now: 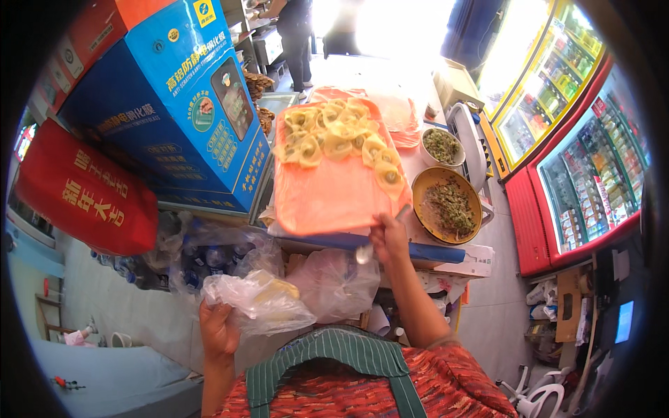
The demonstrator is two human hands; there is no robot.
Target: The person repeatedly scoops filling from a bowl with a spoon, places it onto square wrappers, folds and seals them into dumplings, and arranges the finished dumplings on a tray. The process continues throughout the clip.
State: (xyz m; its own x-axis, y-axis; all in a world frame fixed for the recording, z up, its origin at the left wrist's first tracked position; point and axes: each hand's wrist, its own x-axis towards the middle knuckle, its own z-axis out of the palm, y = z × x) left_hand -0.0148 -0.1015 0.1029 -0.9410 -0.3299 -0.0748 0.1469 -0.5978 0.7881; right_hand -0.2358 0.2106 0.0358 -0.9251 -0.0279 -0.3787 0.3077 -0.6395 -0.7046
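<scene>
My left hand (219,329) grips a clear plastic bag (245,298) with pale yellow dough sheets (282,287) inside. In my right hand (389,240) is a metal spoon (364,254), its bowl end pointing down toward me. That hand is at the near right corner of an orange plastic-covered tray (324,204); whether it also grips the rim I cannot tell. Folded yellow dumplings (339,143) cover the tray's far part and run down its right side. Right of the tray stand a brown-yellow bowl (418,209) of chopped green filling (449,206) and a white bowl (459,159) with similar filling.
A tall blue printed box (209,172) and a red bag (89,193) stand on the left. Bagged bottles (214,258) lie below the table edge. Another orange-covered tray (405,115) is behind. Drinks fridges (543,209) line the right. A person (295,42) stands at the back.
</scene>
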